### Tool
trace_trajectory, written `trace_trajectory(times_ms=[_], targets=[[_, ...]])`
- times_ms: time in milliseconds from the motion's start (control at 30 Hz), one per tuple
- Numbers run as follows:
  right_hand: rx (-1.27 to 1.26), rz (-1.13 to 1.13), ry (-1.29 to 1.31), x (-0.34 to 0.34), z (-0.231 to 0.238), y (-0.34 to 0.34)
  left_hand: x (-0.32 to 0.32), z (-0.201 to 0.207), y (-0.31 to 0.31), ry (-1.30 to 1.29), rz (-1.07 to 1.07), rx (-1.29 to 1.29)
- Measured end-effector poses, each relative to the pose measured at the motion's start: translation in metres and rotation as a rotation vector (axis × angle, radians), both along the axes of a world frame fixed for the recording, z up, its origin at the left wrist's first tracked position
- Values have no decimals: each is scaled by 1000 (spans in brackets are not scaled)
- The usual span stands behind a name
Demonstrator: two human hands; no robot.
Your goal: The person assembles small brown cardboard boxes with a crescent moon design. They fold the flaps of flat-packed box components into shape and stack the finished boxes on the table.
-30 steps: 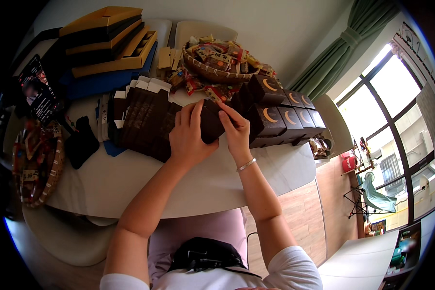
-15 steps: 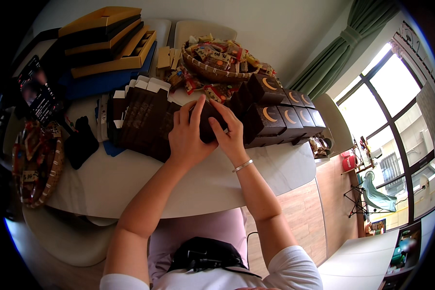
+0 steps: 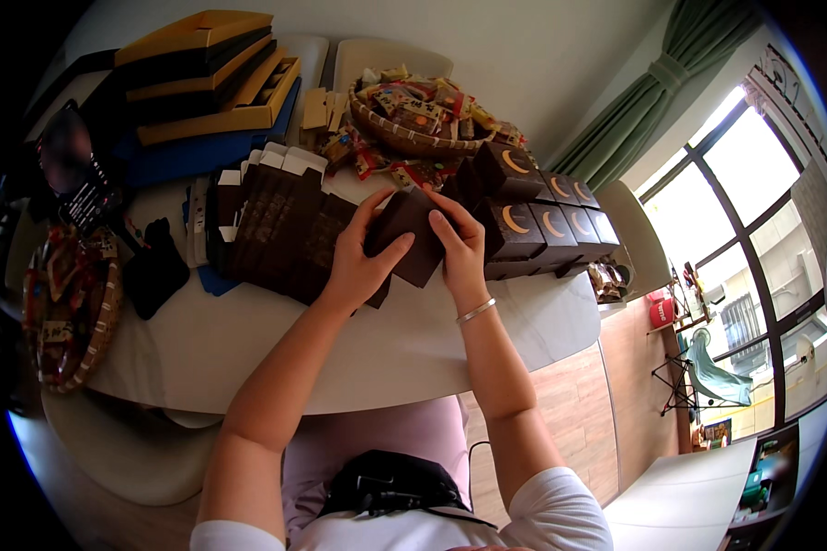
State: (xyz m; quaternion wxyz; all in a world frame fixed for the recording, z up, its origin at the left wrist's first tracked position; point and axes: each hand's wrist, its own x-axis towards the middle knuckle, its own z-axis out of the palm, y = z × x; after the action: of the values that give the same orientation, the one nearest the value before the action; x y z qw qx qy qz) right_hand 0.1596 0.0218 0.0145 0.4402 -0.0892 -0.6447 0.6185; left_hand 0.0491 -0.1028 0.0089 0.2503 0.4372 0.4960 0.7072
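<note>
Gripped between left hand (image 3: 352, 264) and right hand (image 3: 460, 242), over the table (image 3: 397, 360): a small box (image 3: 406, 217), dark brown, straight-edged, tilted, with plain-looking faces toward the camera. On the left, thumb spread wide from the fingers and laid across the near face, fingertips at the far left edge; clamped on the box. On the right, thumb at the right-hand edge, index finger reaching to the far corner; clamped on the same box, less widely spread. Around the right wrist, a silver-coloured bangle (image 3: 476, 309). Just left, dark cartons (image 3: 268, 219) with white flaps, packed close in a row. Just right, stacked boxes (image 3: 513, 228) with yellow crescents. Farther back, a woven basket (image 3: 386, 134) heaped with wrapped packets (image 3: 423, 110). Hidden: the small box's far side and underside, plus the right hand's lower fingers. At far left, a phone screen (image 3: 84, 188), partly blurred.
</note>
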Motion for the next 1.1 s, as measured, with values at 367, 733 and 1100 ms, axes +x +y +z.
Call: trace_trajectory(times_ms=[367, 733, 1100], targets=[[-162, 126, 19, 8, 4, 9, 4, 2, 0, -54, -228, -2], [-63, 82, -24, 8, 2, 10, 4, 1, -1, -60, -237, -5], [31, 32, -54, 7, 0, 12, 5, -1, 1, 56, -226, 24]])
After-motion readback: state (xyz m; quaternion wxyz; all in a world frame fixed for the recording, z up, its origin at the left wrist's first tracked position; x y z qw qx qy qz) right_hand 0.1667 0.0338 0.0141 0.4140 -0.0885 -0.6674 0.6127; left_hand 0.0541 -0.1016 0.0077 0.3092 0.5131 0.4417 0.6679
